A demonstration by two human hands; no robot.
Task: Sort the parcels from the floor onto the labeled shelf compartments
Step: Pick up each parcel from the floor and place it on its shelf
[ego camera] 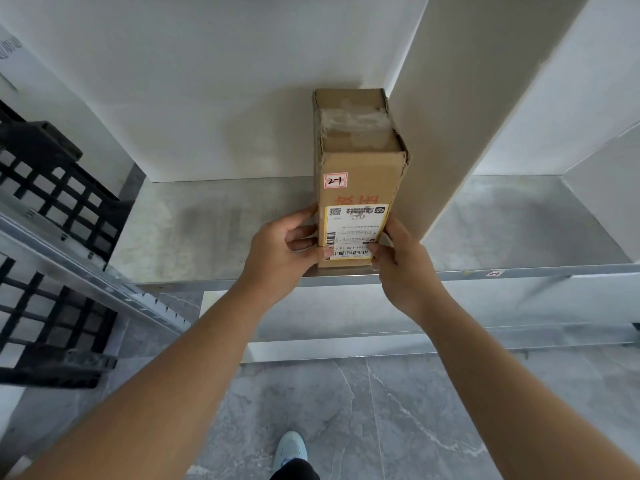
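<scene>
Hands are doing the steering here: left hand and right hand are each gripping a side of the parcel, which is standing on the shelf. Its "2-1" sticker is facing out, probably for checking. Right of the hands, the white divider is crowding it. Off left, a black crate is sitting well apart.

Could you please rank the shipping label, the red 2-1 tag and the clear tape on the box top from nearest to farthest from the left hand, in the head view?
From the left hand:
1. Shipping label, beside its fingers, low on the parcel.
2. Red 2-1 tag, higher up, left corner.
3. Clear tape, on top, toward the shelf's back.
</scene>
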